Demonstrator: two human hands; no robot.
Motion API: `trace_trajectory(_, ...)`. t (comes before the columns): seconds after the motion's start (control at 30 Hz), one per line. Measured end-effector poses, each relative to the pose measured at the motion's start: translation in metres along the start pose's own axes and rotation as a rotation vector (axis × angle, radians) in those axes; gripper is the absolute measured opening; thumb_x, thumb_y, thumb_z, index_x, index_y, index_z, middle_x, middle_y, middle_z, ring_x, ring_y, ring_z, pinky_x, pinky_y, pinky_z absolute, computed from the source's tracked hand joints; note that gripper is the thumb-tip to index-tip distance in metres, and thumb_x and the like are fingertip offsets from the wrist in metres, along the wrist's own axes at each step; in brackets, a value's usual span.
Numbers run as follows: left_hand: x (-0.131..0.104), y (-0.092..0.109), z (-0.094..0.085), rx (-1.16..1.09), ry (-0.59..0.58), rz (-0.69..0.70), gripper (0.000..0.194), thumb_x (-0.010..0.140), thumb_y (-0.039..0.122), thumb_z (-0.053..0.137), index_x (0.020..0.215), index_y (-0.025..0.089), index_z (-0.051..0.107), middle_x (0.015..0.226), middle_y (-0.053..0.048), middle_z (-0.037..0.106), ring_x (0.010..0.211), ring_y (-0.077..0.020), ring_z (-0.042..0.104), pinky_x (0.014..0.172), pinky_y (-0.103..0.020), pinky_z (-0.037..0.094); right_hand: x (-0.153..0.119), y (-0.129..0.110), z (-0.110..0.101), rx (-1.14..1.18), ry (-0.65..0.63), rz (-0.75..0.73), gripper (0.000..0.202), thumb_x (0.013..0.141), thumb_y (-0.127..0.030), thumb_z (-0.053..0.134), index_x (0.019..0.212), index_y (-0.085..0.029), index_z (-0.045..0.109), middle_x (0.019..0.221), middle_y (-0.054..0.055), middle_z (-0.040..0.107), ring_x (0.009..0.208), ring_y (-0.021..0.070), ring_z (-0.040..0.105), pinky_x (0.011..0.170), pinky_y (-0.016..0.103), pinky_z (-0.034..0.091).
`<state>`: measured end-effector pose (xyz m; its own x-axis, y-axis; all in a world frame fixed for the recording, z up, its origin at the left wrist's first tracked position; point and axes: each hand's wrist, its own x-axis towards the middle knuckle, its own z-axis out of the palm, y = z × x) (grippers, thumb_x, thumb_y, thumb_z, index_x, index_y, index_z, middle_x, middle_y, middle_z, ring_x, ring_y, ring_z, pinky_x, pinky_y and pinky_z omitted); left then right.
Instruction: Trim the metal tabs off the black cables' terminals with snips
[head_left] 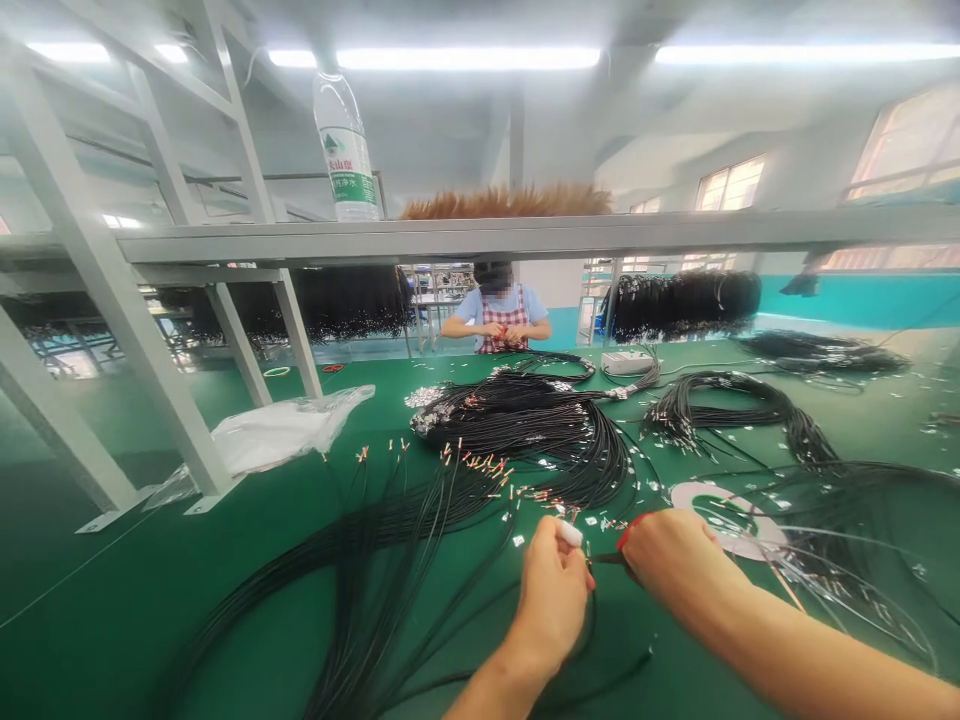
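Near the front of the green table, my left hand is closed on a black cable, with a white wrap around one fingertip. To its right, my right hand grips a red-handled tool, whose dark tip reaches the cable end at my left fingers. Most of the tool is hidden by my hand. Many black cables with bare copper ends fan out at the left. Beyond my hands lies a thick bundle of black cables.
A white ring and loose pale wires lie right of my right hand. Another cable coil is farther back. A metal frame and plastic bag stand left. Overhead, a shelf holds a bottle. A person sits opposite.
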<state>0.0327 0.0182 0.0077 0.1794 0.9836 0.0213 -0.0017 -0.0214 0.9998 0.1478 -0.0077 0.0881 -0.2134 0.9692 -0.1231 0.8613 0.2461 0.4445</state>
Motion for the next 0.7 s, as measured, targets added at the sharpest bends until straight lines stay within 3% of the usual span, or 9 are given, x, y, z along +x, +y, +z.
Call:
trace_trajectory(0.37,-0.002,0.003,-0.002,0.028,-0.034,0.018,0.017,0.072,0.004,0.042,0.079,0.020,0.045,0.057,0.007,0.043,0.052,-0.0083,0.041,0.054,-0.019,0.033,0.000,0.003,0.010,-0.007,0.031,0.021,0.020,0.065,0.010,0.056,0.066,-0.005,0.070,0.059,0.016,0.068,0.053,0.0302,0.067,0.041,0.035,0.048)
trace_trajectory(0.7,-0.003,0.011,0.001,-0.084,-0.061,-0.102,0.015,0.074,0.007,0.038,0.083,0.019,0.041,0.061,0.006,0.045,0.051,-0.0084,0.048,0.054,-0.021,0.042,-0.001,0.010,0.010,0.042,0.007,0.018,0.019,0.073,0.001,0.057,0.063,-0.010,0.069,0.059,0.013,0.068,0.052,0.0279,0.067,0.045,0.036,0.049)
